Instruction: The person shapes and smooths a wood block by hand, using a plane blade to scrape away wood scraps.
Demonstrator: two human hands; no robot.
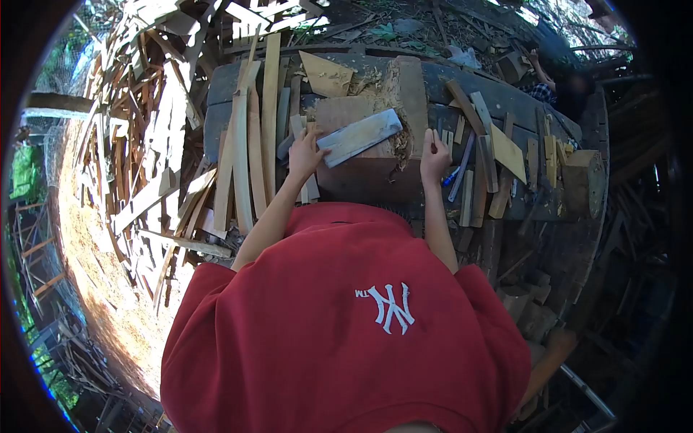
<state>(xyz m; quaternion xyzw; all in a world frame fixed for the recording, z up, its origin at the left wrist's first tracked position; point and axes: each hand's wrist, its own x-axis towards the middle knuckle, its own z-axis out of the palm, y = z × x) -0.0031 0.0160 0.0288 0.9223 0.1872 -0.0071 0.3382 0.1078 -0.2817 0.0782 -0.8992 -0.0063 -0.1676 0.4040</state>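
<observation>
A pale grey-white board (359,137) lies slantwise on a large wooden block (372,180). My left hand (306,153) is at the board's left end, fingers apart and touching its edge. To the right of the block is my right hand (434,155), its fingers closed round a small dark thing that I cannot make out. Wood shavings (401,148) fill a hollow in the block just past the board's right end. A flat light wood piece (326,74) rests behind the block.
Long wooden strips (271,115) lean left of the block. Sticks, a yellowish board (508,154) and a blue tool (450,177) lie to the right. Scrap wood is heaped at far left. Another person (570,94) is at the upper right.
</observation>
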